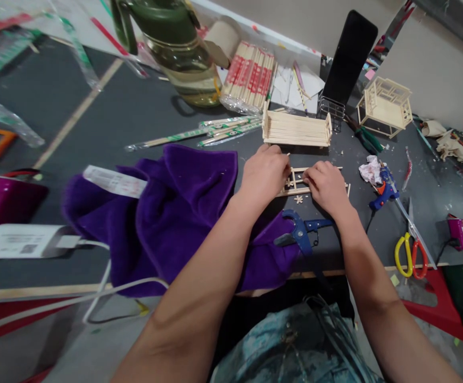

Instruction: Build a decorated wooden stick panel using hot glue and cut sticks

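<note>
A small frame of thin wooden sticks (pixel 294 178) lies on the dark tabletop between my two hands. My left hand (pixel 266 171) has its fingers curled over the frame's left end. On the right part of the frame, the bent fingertips of my right hand (pixel 327 186) press together at the sticks. Just below the frame rests a tiny flower-shaped wooden piece (pixel 299 199). Right behind my hands stands a miniature bench-like piece made of sticks (pixel 297 129). Nearer to me, blue-handled cutters (pixel 301 232) lie partly on a purple cloth (pixel 191 186).
Rightward are a blue glue gun (pixel 385 189), scissors (pixel 411 252) and a second stick model (pixel 385 106). A phone (pixel 350 56) leans upright at the back. Wrapped chopsticks (pixel 248 74) lie beside a green-lidded jug (pixel 183 58). A white charger (pixel 24 241) with a cable sits at left.
</note>
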`<state>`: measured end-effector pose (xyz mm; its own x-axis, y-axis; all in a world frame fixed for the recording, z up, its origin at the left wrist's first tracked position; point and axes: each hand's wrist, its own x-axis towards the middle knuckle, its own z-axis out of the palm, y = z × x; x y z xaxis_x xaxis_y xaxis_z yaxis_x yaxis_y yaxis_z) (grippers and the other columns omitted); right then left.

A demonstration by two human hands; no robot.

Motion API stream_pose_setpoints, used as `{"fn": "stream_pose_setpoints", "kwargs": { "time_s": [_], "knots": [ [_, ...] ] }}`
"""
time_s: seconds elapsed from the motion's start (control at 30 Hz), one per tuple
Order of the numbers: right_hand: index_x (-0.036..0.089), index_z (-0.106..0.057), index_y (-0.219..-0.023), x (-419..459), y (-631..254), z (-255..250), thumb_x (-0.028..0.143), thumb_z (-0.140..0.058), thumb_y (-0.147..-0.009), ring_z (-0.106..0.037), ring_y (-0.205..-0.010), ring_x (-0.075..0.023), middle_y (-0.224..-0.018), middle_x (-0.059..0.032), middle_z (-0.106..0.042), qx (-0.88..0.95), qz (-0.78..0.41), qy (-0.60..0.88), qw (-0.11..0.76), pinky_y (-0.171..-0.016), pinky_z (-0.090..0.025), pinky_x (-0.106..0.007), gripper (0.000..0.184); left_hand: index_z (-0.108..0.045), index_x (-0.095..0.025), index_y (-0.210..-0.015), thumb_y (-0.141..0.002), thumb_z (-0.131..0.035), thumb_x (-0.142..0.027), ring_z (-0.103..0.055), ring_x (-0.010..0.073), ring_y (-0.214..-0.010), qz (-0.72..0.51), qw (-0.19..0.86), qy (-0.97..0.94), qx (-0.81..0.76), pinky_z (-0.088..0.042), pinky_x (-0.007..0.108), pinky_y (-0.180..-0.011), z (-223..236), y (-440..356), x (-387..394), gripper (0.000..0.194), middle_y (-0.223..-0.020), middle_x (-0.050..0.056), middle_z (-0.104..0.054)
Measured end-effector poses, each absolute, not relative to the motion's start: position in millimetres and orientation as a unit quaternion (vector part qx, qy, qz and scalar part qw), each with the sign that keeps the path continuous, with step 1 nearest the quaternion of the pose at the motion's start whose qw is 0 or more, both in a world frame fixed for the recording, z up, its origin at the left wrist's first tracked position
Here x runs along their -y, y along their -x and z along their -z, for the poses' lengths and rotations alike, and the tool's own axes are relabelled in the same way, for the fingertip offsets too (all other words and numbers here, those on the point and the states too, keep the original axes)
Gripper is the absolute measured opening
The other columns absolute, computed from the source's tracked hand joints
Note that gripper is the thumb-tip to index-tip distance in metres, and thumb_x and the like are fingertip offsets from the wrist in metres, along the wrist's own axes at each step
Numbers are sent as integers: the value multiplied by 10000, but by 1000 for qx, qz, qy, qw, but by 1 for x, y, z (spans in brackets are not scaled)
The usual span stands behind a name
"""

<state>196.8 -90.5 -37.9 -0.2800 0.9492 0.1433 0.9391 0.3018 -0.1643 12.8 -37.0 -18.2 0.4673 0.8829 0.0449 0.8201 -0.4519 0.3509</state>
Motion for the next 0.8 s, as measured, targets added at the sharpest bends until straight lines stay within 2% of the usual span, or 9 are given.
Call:
{"fn": "stream_pose_setpoints", "kwargs": {
  "time_s": [0.27,0.8],
  "knots": [
    [215,-747,-1016,94,-197,37,256,-500,-1093,-552,-982,-290,-1022,-121,-688,797,-31,592,117,-819,-377,-413,262,-813,-158,-972,-946,-590,-175,-647,366,-1167,-139,166,-842,-494,-546,459,-922,19,-8,35,225,-1104,176,-754],
    [201,-737,-1040,97,-196,38,251,-481,-1086,-560,-1019,-290,-1045,-128,-685,795,-52,591,124,-877,-413,-409,265,-782,-210,-948,-915,-638,-191,-670,323,-1079,-153,184,-838,-490,-528,408,-871,18,-2,35,149,-1035,119,-784]
  ]
}}
